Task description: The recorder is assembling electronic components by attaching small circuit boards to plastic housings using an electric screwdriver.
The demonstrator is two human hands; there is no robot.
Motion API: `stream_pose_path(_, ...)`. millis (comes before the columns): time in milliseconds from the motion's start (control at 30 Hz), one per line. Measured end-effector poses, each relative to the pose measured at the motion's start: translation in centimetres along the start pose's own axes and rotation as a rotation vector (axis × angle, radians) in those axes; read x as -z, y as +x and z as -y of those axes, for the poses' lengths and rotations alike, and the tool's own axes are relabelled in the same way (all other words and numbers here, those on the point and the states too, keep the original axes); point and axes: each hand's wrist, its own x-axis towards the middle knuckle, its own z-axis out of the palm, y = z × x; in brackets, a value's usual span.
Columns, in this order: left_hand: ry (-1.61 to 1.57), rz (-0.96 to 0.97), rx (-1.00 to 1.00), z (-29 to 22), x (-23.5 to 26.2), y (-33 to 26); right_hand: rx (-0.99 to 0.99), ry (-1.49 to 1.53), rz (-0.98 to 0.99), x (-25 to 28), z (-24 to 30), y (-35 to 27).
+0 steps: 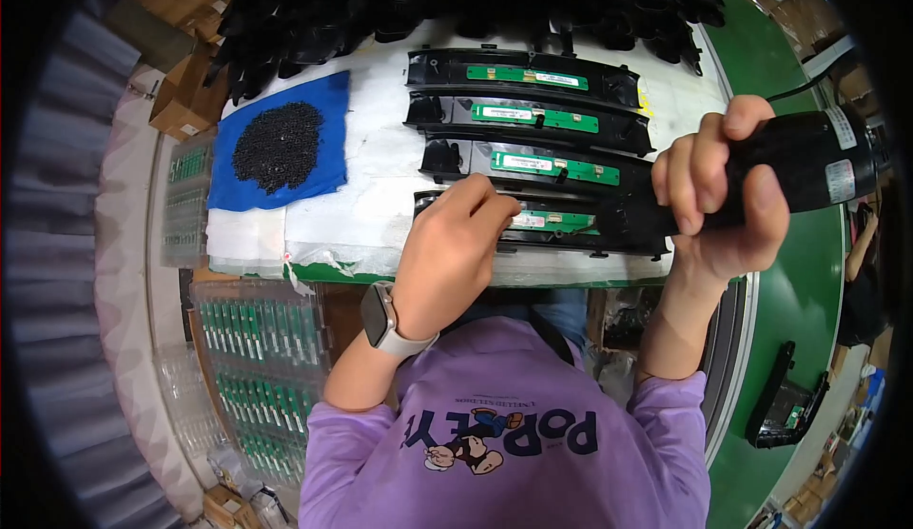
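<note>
Head view: left hand [447, 244] pinches, apparently, at the nearest black panel [561, 229]; right hand [718, 191] grips a black power screwdriver [808, 163].

White padded worktop [380, 205]; green conveyor belt [808, 272] at right; brown cardboard boxes [185, 101] upper left; clear plastic trays [266, 367] below bench.

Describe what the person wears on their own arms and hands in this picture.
Both hands are bare, without gloves. The left hand has a smartwatch on the wrist, with a dark rounded-square face and a pale grey band. The right hand has nothing on its wrist or fingers. Both forearms are uncovered; the purple sleeves of a sweatshirt with a cartoon print are pushed up toward the elbows.
</note>
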Motion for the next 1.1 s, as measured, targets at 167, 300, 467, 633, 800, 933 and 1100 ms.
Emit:
stream_pose_path(167, 0.167, 0.117, -0.127, -0.5, -0.5, 0.8, -0.123, -0.179, -0.043, 0.0, -0.5, -0.9)
stream_pose_path(300, 0.266, 0.174, -0.17, -0.5, -0.9, 0.9, -0.054, -0.054, -0.118, -0.3, -1.5, -1.0)
stream_pose_path(467, 0.25, 0.183, -0.148, -0.2, -1.1, 0.8, -0.053, -0.033, -0.1, -0.2, -1.5, -0.9)
stream_pose_path(633, 0.133, 0.166, -0.127, 0.6, -1.5, 0.8, -0.07, -0.034, -0.103, -0.1, -1.6, -0.9)
stream_pose_path(800, 0.082, 0.187, -0.125, 0.9, -1.4, 1.1, -0.178, -0.075, -0.14, -0.4, -2.0, -1.2)
stream_pose_path(933, 0.107, 0.243, -0.155, 1.1, -1.2, 1.2, -0.229, -0.199, -0.097, -1.2, -2.3, -1.3)
stream_pose_path(1100, 0.09, 0.258, -0.157, 1.3, -1.3, 1.4, -0.303, -0.268, -0.013, -1.5, -2.3, -1.6)
